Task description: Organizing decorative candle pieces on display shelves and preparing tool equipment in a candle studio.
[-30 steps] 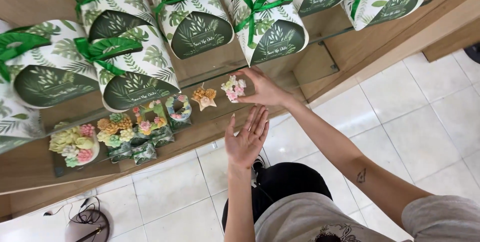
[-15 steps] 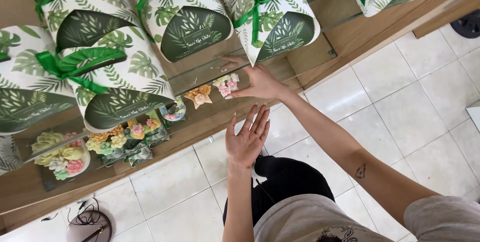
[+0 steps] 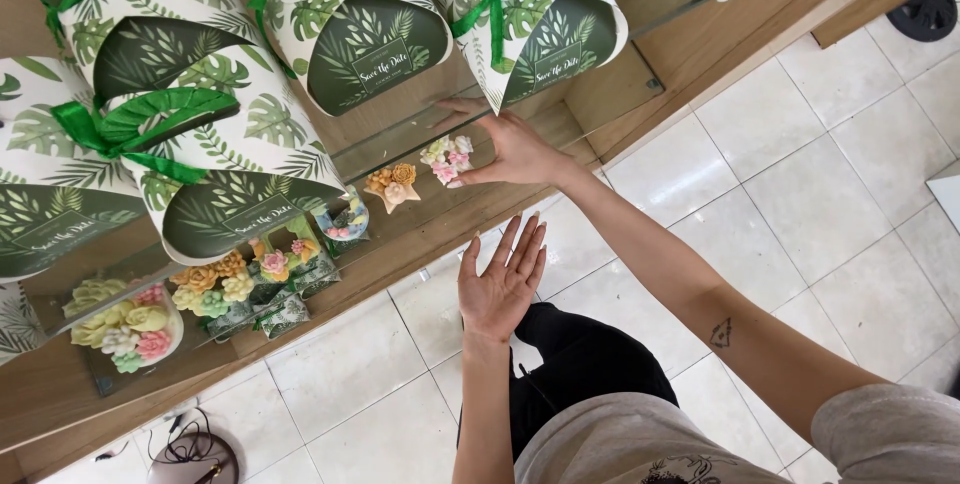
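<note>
Flower piece, the small pink and white cluster, sits on the wooden shelf just under the edge of the glass pane, and your right hand is on it. Your thumb and fingertips pinch it from the right side, while your other fingers reach up toward the glass edge. Just to its left lies a star-shaped orange flower piece, close but apart from it, and further left a small blue-rimmed cup of flowers. Your left hand hangs open below the shelf edge, palm showing, fingers straight and close together, thumb out to the side, touching nothing. Above the glass stand leaf-printed gift boxes tied with green ribbon. At the far left of the shelf rests a bowl of pastel flowers. Below you is pale tiled floor.
</note>
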